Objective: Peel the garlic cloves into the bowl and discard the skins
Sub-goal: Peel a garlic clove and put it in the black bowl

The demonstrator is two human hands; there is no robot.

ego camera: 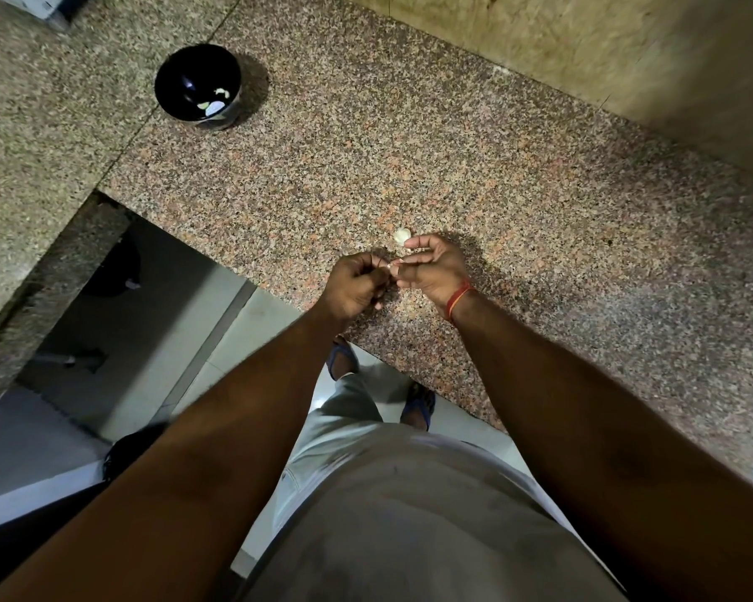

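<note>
A small garlic clove (391,265) is pinched between my left hand (357,286) and my right hand (433,271), just above the near edge of the granite counter (409,145). Most of the clove is hidden by my fingers. A pale piece of garlic (401,235) lies on the counter right behind my right fingertips. Far to the left stands a black bowl (183,76) with a few peeled cloves (218,102) inside.
The counter edge runs diagonally under my wrists, with a tiled floor and my sandalled feet (418,406) below. A second grey counter slab (40,123) lies left of the bowl. A beige wall (627,50) rises at the back right.
</note>
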